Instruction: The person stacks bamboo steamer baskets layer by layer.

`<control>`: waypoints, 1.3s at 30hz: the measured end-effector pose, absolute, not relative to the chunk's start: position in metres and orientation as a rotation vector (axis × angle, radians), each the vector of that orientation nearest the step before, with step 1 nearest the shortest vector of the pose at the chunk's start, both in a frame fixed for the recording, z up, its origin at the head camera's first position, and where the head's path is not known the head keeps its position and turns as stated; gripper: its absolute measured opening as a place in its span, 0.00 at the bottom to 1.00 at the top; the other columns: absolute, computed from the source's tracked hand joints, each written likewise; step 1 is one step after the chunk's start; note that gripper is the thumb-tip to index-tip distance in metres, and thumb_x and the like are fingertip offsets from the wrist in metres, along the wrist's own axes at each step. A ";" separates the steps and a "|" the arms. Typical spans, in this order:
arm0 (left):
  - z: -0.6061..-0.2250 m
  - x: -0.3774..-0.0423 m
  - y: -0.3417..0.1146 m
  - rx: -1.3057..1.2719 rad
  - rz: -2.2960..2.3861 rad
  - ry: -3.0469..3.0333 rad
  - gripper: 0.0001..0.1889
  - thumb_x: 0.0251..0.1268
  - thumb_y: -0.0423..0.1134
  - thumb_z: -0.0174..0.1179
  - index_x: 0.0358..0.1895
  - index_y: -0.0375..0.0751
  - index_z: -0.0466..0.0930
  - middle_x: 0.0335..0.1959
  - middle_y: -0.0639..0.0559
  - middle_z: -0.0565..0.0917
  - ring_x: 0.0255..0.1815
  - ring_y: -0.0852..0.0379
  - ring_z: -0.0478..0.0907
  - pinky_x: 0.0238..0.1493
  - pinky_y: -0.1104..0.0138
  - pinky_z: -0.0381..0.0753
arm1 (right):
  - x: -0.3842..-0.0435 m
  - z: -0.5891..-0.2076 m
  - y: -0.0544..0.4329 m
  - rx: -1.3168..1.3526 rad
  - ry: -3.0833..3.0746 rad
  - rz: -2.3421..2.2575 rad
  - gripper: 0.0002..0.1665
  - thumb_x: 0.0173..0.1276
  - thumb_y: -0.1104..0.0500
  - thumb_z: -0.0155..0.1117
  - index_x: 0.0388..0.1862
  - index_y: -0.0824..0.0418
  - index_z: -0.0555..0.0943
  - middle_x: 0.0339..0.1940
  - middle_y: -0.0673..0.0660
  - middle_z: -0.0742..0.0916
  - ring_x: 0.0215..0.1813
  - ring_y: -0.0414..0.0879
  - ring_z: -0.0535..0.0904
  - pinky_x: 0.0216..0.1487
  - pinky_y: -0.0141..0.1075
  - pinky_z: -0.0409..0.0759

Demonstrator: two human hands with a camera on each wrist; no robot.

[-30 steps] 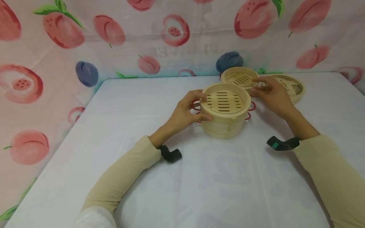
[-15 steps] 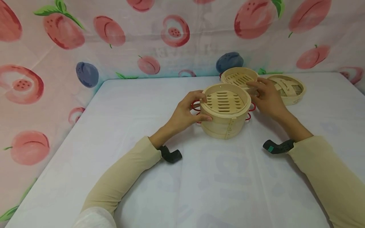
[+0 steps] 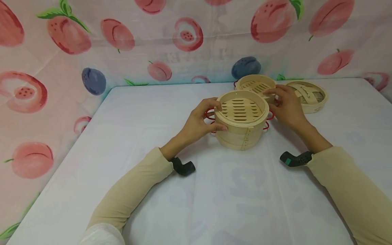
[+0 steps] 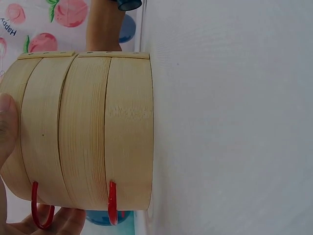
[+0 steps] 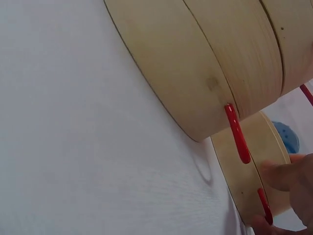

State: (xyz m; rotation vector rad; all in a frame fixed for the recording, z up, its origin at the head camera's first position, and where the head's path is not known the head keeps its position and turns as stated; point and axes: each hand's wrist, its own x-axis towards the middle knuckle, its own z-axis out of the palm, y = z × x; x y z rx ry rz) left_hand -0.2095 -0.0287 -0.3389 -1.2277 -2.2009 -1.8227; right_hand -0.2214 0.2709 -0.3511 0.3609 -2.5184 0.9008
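My left hand (image 3: 200, 117) grips a stack of round bamboo steamer baskets (image 3: 232, 137) from its left side, thumb on the front wall and fingers over the rim. Red loop handles stick out on both sides of the stack. In the left wrist view the stacked basket walls (image 4: 83, 127) stand upright on the white table, the thumb (image 4: 6, 122) against the upper tier. Behind the stack, my right hand (image 3: 286, 103) holds another steamer basket (image 3: 255, 76) by its right side. The right wrist view shows the thumb (image 5: 281, 176) on that far basket's wall (image 5: 239, 166), near its red handle.
A round woven bamboo lid (image 3: 313, 108) lies at the back right, just beyond my right hand. The white-covered table (image 3: 153, 204) meets a fruit-printed cloth (image 3: 214, 41) along its back and left edges.
My right hand has moved left and its fingers have closed on the far basket, which has slid slightly left and nearer. The left hand and the stack have stayed in place.
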 end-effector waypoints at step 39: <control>-0.342 -0.211 -0.028 -1.257 -1.824 -2.158 0.31 0.43 0.22 0.73 0.52 0.32 0.67 0.64 0.37 0.65 0.64 0.44 0.68 0.55 0.57 0.75 | -0.204 -0.284 0.278 -0.034 -2.462 1.060 0.24 0.60 0.53 0.71 0.54 0.60 0.82 0.68 0.53 0.71 0.53 0.60 0.80 0.44 0.25 0.78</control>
